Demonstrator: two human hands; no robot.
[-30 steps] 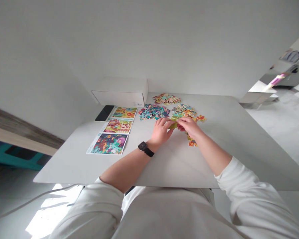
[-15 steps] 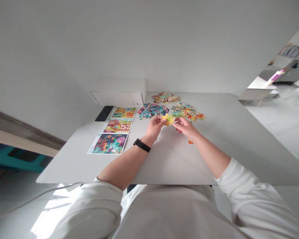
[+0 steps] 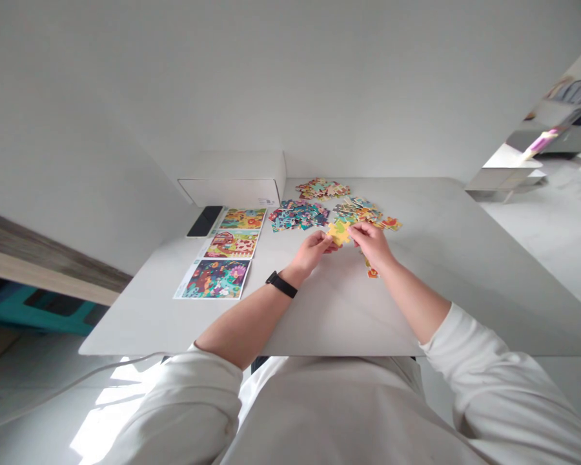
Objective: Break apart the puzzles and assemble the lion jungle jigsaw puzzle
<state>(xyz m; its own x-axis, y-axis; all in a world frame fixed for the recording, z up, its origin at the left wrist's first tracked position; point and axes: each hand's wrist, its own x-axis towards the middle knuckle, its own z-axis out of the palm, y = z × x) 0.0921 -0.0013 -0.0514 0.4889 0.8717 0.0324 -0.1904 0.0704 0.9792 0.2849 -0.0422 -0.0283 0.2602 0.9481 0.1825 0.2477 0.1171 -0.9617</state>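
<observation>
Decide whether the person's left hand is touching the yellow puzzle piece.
Touching. The head view shows the left hand pinching the yellow puzzle piece at its left edge, with no gap; the right hand grips the opposite edge.

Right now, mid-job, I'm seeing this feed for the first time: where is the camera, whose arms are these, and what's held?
No machine here: these are a person's two bare hands. The one picture comes from a camera worn on that person's head, looking forward and down, so the arms at the bottom are the wearer's own. The left hand, with a black watch on its wrist, and the right hand pinch one yellow puzzle piece between them over the white table. Behind it lie heaps of loose puzzle pieces; further left, three picture cards, a dark phone and a white box.
</observation>
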